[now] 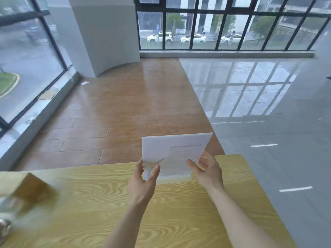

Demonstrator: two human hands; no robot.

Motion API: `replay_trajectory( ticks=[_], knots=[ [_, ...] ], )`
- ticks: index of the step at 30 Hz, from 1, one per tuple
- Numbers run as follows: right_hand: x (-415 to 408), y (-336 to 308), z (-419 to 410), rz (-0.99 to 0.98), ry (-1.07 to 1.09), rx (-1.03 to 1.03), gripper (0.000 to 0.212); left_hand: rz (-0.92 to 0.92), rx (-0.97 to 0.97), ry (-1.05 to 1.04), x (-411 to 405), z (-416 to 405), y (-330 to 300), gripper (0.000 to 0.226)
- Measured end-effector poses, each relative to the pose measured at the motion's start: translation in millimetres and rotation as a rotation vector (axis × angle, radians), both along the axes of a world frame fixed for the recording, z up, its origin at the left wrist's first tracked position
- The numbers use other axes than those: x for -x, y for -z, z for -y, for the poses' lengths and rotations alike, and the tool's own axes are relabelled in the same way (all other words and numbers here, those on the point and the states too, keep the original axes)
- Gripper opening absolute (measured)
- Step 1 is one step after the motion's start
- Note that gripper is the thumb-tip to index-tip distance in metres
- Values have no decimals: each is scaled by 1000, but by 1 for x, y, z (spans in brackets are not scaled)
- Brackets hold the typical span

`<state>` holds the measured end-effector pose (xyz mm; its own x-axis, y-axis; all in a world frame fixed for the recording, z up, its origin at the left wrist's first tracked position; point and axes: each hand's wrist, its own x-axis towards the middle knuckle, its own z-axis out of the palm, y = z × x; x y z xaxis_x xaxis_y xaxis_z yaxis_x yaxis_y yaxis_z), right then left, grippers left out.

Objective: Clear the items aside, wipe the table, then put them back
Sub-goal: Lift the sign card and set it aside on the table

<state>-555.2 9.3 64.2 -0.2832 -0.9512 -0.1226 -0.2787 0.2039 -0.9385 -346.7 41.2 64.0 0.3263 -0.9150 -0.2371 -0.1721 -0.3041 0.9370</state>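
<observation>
A white printed card or booklet (174, 153) stands upright near the far edge of the light wooden table (100, 203). My left hand (144, 178) grips its lower left corner, thumb in front and fingers behind. At its lower right side my right hand (207, 169) has the thumb on the front face and the fingers curled behind the edge. The card's bottom edge is at or just above the tabletop; I cannot tell whether it touches.
A tan cardboard box (26, 187) and a blurred clear glass object (7, 217) sit at the table's left edge. Beyond the table lie wooden flooring (116, 108) and glossy grey tiles (259, 97), with tall windows behind.
</observation>
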Motion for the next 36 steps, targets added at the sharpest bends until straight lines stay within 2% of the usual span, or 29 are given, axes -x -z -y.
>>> replay_trajectory(
  ticks=[5, 17, 22, 27, 32, 36],
  knots=[
    [-114, -10, -31, 8, -163, 7, 39, 30, -9, -147, -110, -57, -4, 71],
    [-361, 0, -132, -65, -517, -49, 56, 40, -111, -525, -332, -228, 1, 52],
    [-443, 8, -179, -72, -647, -64, 55, 28, -151, -674, -395, -297, 6, 59],
    [-510, 18, -217, -76, -734, -82, 52, 27, -166, -793, -446, -347, 11, 53],
    [-557, 25, -241, -95, -801, -92, 43, 9, -177, -864, -482, -378, 21, 56],
    [-578, 29, -248, -111, -835, -109, 43, -10, -184, -893, -497, -391, 28, 59]
  ],
)
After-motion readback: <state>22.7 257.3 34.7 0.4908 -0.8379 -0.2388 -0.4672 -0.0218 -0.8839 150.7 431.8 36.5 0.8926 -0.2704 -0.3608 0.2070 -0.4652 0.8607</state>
